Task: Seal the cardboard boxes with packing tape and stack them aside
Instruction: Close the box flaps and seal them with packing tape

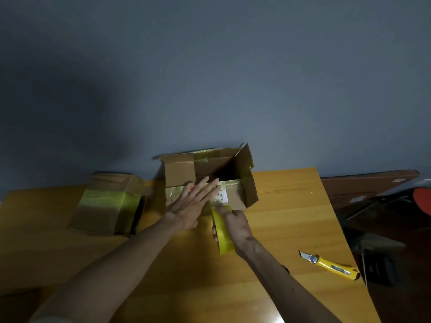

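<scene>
Wooden table (291,217), cardboard box (243,194), "B23C" label (223,197), tape roll (224,234) in right hand (238,226)

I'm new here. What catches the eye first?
The open cardboard box at the far middle of the table, with the left hand pressed flat on its front and the right hand gripping a yellow tape roll just before it. A taped box lies to the left; a yellow utility knife lies near the right edge.
</scene>
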